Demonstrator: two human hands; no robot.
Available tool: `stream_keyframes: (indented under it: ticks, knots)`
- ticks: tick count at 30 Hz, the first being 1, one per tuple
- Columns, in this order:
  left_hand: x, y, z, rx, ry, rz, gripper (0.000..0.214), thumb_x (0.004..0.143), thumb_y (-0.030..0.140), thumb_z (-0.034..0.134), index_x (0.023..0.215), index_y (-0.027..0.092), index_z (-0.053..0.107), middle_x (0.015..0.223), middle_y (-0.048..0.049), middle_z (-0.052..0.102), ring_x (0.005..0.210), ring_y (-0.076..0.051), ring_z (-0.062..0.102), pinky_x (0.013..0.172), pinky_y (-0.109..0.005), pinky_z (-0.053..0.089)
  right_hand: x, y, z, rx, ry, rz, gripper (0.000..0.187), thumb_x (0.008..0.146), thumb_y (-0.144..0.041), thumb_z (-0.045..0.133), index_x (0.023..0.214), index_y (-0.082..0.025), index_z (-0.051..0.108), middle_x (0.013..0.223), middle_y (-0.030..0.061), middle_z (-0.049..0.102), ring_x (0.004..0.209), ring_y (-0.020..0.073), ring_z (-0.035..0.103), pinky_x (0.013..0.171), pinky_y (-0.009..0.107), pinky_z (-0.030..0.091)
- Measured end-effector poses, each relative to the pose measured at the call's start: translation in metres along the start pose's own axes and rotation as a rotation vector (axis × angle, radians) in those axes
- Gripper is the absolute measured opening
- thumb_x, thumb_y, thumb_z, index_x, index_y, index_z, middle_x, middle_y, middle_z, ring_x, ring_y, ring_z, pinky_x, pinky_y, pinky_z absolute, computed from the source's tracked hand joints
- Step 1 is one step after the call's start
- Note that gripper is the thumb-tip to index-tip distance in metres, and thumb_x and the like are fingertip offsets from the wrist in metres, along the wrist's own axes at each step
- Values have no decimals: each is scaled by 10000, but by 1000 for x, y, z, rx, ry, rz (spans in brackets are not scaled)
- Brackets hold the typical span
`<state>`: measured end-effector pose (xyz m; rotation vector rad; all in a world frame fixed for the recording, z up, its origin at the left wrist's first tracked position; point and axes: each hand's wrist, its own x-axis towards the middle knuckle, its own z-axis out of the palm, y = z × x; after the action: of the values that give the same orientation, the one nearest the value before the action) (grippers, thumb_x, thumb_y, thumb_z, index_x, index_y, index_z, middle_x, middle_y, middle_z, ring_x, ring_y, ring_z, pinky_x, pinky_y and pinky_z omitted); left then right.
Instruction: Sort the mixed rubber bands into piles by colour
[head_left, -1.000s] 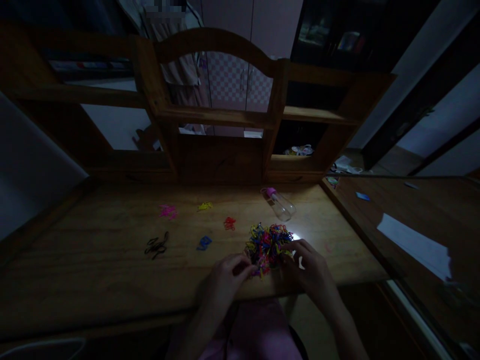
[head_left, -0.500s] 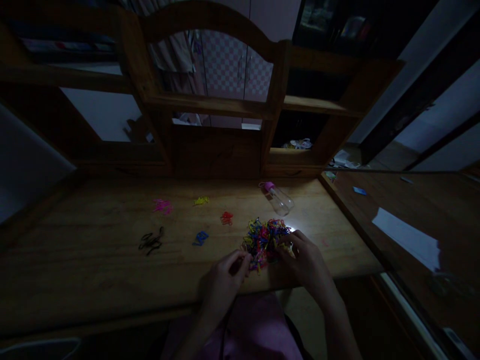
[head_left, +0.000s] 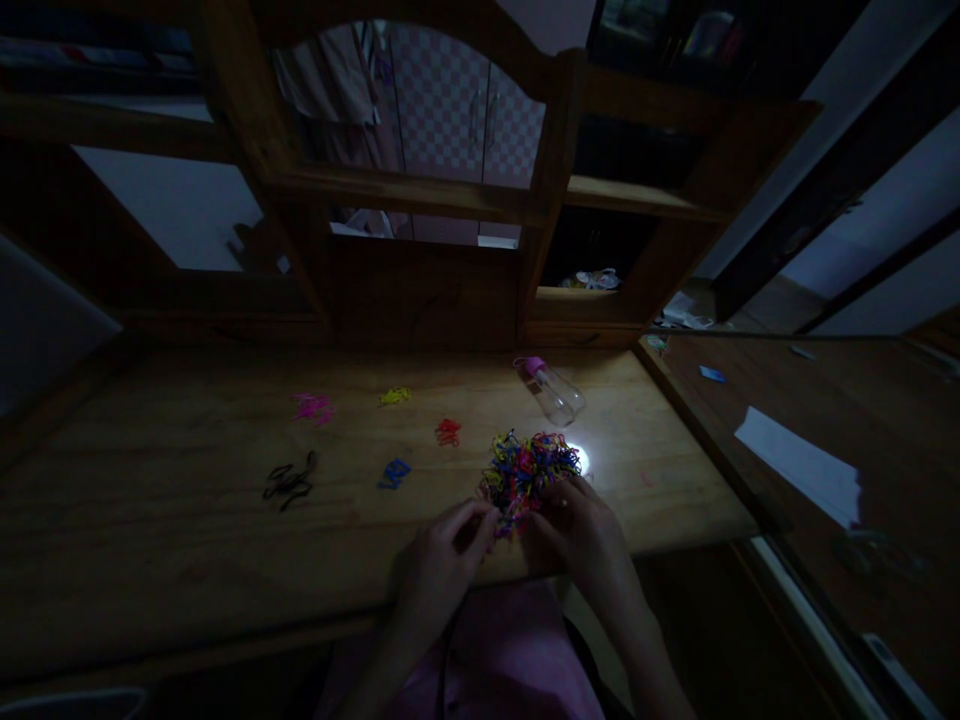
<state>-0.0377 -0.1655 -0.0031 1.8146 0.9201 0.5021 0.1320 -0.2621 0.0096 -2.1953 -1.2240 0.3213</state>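
A tangled heap of small multicoloured rubber bands (head_left: 525, 465) lies near the front edge of the wooden desk. At the heap's near left edge is my left hand (head_left: 448, 545), thumb and forefinger pinched together; what is between them is too small to make out. My right hand (head_left: 581, 525) has its bent fingers in the near right side of the heap, closed on some bands. Smaller groups lie apart to the left: red bands (head_left: 448, 432), blue bands (head_left: 394, 474), yellow bands (head_left: 394, 396), pink bands (head_left: 312, 408) and black bands (head_left: 289, 482).
Behind the heap, a clear bottle with a pink cap (head_left: 556, 392) lies on its side on the desk (head_left: 187, 560). A wooden shelf unit (head_left: 420, 300) rises at the back. To the right, a brown surface holds white paper (head_left: 799, 465) and a blue card (head_left: 712, 374).
My right hand has moved left and nearer to me, from the heap's right side toward its front. The left hand keeps its pinch beside the heap. The view has shifted slightly.
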Motion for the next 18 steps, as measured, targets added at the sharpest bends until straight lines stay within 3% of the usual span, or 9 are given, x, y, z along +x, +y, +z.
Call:
stream_keyframes:
  ticks: [9, 18]
  knots:
    - [0, 0, -1, 2, -11, 21, 286, 937, 432, 456, 837, 232, 634, 756, 18, 675, 714, -143, 637, 661, -203, 444, 3, -1, 2, 19, 55, -35, 62, 822, -239, 621, 788, -207, 662, 810, 40, 661, 666, 168, 610, 583, 254, 445]
    - [0, 5, -4, 2, -24, 15, 274, 938, 418, 467, 824, 232, 632, 747, 27, 664, 727, -140, 629, 686, -207, 440, 3, 0, -7, 427, 69, 122, 200, 846, -373, 637, 856, -187, 710, 798, 39, 722, 677, 180, 648, 619, 268, 498]
